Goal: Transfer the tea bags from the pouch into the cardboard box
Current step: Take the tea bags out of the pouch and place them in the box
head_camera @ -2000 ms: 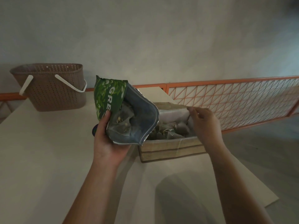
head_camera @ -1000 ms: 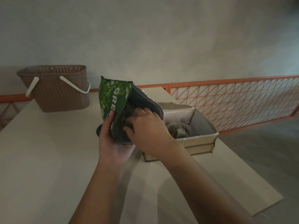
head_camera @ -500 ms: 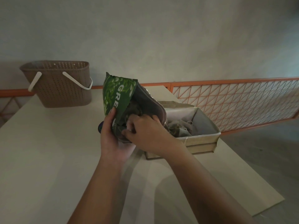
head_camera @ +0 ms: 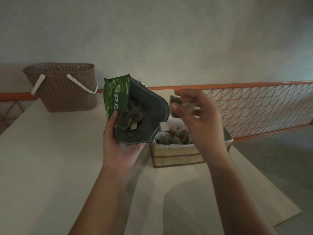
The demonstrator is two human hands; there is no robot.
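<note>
The left hand (head_camera: 121,146) is gripping the green pouch (head_camera: 135,112) from underneath, thumb curled over its near edge, and is holding it above the bench (head_camera: 50,167) with its wide mouth tilted toward the person. More tea bags (head_camera: 131,119) are lying inside the pouch, one with a small white tag showing. The right hand (head_camera: 198,119) is hovering just right of the pouch mouth and above the cardboard box (head_camera: 176,153); its thumb and fingertips are pinching a tea bag (head_camera: 176,102), though motion blur is hiding the exact grip. The box is sitting on the bench to the right of the pouch, and a pile of tea bags is already lying inside it. A brown perforated basket (head_camera: 64,87) with white handles is standing at the far left of the bench, and an orange railing (head_camera: 254,107) is running along the far right.

Judging by this, the step in hand is carrying one bag from pouch to box. The next move is calling for lowering the right hand over the box opening and loosening the pinch so the bag drops in, then reaching back into the pouch.
</note>
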